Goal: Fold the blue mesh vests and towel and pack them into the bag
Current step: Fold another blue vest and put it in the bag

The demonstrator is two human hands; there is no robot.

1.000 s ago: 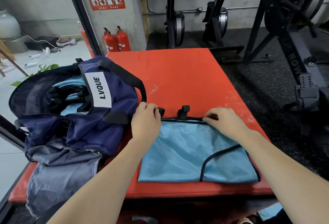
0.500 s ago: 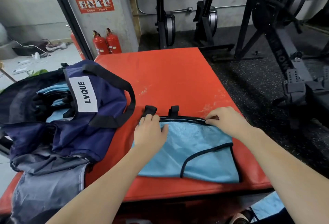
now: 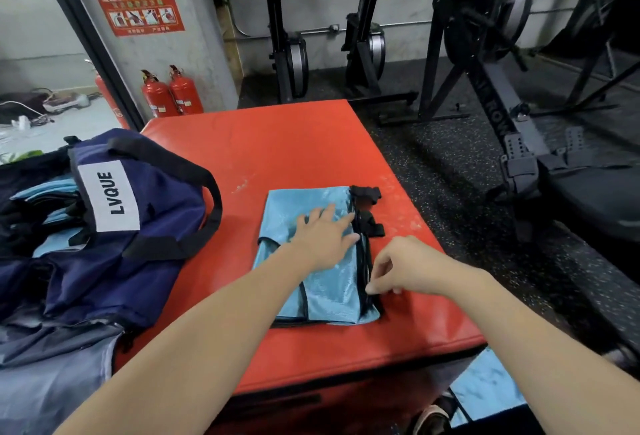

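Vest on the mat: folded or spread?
Folded: the vest lies as a narrow rectangle, black-trimmed edges stacked at its right side, left hand flat on it.

- The light around me is even and fairly bright; daylight washes in pale from the doorway at the far left.
- The red mat (image 3: 298, 144) shows a soft sheen near its far edge.
- My forearms cast only faint shadows.
- The wide lens bends the picture's edges.
- Everything looks slightly soft; the dark rowing machines (image 3: 491, 54) lose detail.
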